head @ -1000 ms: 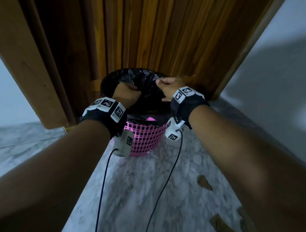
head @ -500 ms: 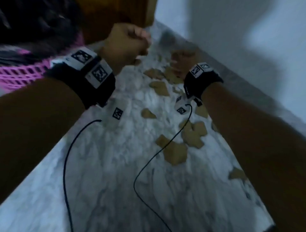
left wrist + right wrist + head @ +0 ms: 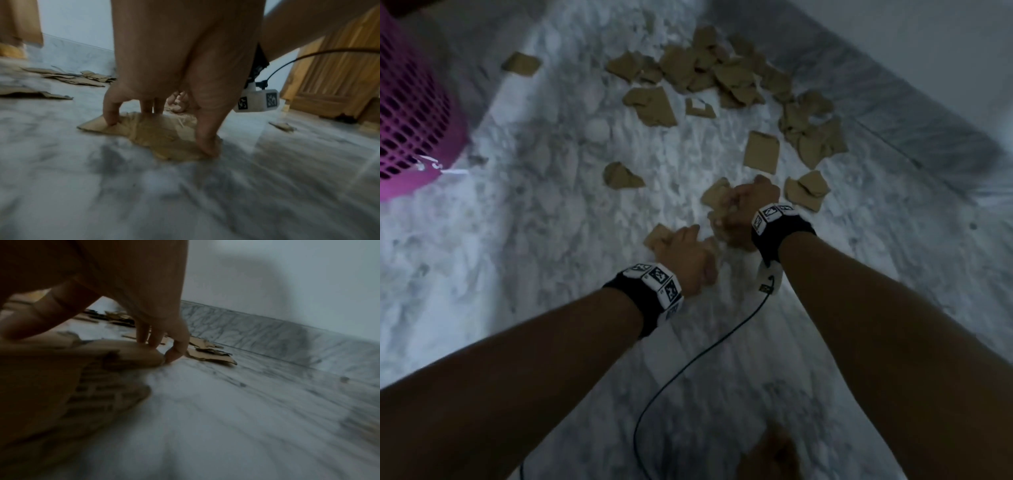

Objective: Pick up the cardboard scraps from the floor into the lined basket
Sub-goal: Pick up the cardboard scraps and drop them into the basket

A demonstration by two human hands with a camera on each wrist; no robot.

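Observation:
Several brown cardboard scraps [image 3: 654, 102] lie strewn over the marble floor, thickest in a pile [image 3: 726, 72] at the far side by the wall. The pink lattice basket [image 3: 410, 113] stands at the far left; its liner is out of frame. My left hand [image 3: 681, 250] is down on the floor, thumb and fingers gripping a flat scrap [image 3: 144, 129] from both ends. Just beyond it my right hand [image 3: 732, 212] holds a bent scrap [image 3: 115, 356], fingers curled over its far edge and thumb on top.
A marble skirting [image 3: 893, 113] and white wall run along the right. A wooden door [image 3: 339, 73] stands behind the hands in the left wrist view. Black cables [image 3: 688, 363] trail from the wrist cameras across the floor. A foot [image 3: 770, 455] shows at the bottom.
Both hands have left the black liner at the basket's rim and dropped to the floor on the right, each taking hold of a scrap. The view swung from the basket down to the scraps.

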